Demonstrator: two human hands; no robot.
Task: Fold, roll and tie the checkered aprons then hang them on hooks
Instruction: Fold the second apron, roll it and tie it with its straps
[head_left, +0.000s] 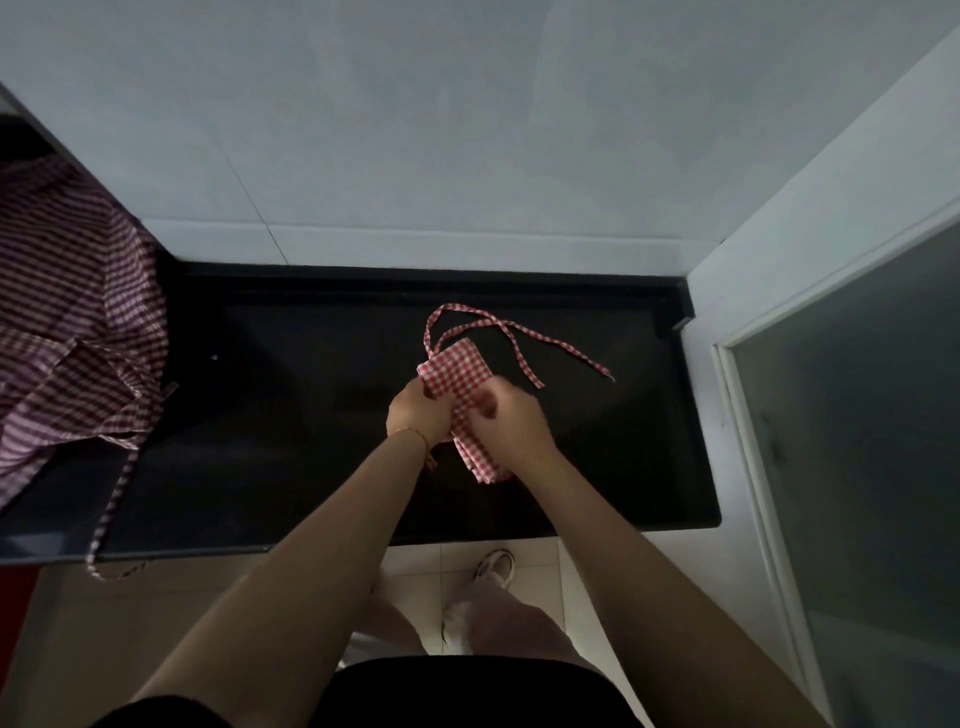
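A red-and-white checkered apron (457, 371), folded into a narrow strip, lies on the black counter (291, 395). Both hands hold its near part. My left hand (418, 415) grips the strip's left edge. My right hand (511, 421) curls round the right side, and the folded end hangs out below it. The apron's ties (524, 338) loop loosely on the counter beyond the fold and trail to the right. A second, darker checkered apron (72, 322) lies crumpled at the counter's left end, one tie (111, 514) dangling over the front edge.
A pale wall (467, 130) rises behind the counter. A frosted glass door (857, 415) in a white frame stands at the right. Below the counter edge are my legs and a white shoe (496, 564) on the tiled floor. No hooks are in view.
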